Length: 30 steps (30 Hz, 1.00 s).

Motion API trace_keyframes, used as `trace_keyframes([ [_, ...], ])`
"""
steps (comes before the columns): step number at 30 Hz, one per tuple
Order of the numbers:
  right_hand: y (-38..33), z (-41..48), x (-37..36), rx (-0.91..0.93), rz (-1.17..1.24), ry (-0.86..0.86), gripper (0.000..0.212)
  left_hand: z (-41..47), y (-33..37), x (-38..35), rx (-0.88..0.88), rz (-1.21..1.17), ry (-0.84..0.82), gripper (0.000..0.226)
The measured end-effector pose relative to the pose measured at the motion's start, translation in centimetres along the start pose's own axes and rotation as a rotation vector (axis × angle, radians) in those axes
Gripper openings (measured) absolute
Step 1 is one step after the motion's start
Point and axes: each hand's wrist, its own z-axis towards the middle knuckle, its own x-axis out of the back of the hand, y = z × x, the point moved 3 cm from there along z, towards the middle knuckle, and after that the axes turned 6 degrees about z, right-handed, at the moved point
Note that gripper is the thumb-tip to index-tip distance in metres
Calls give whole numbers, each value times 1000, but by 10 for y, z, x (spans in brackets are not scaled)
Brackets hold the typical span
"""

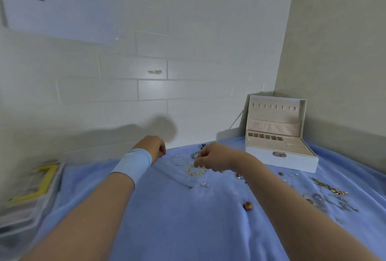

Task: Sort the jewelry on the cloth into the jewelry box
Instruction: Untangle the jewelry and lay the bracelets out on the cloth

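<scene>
A blue cloth covers the surface. On it lie a pale yellow bead bracelet, a thin silver bangle, a dark bead bracelet, a fine chain, a small silver piece and a brown bead. The white jewelry box stands open at the back right, lid upright, its beige compartments showing. My right hand pinches the far edge of the yellow bracelet, which lies on the cloth. My left hand, with a blue wristband, is curled shut left of the bangle.
Several more chains and earrings are scattered on the cloth at the right, in front of the box. A clear plastic container with a yellow part sits off the cloth's left edge. White tiled walls close in behind and at the right.
</scene>
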Motion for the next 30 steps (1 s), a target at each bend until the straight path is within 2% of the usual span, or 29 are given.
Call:
trace_keyframes([
  [6, -12, 14, -47, 18, -75, -144, 15, 6, -52, -24, 145, 123, -82, 23],
  [10, -13, 20, -61, 11, -187, -152, 23, 7, -69, -36, 227, 163, -45, 19],
  [14, -8, 23, -67, 0, -221, -173, 33, 11, -73, -46, 240, 152, -98, 21],
  [17, -10, 18, -62, 0, -225, -197, 26, 10, -70, -43, 231, 158, -124, 24],
  [20, -11, 12, -48, 13, -199, -166, 21, 2, -50, -28, 197, 173, -60, 27],
  [24, -3, 1, -18, 17, -151, -68, 23, -2, 6, -9, 48, 7, 53, 28],
  [30, 42, -35, 36, -12, -128, 18, 11, -4, 109, -12, -159, -208, 9, 27],
])
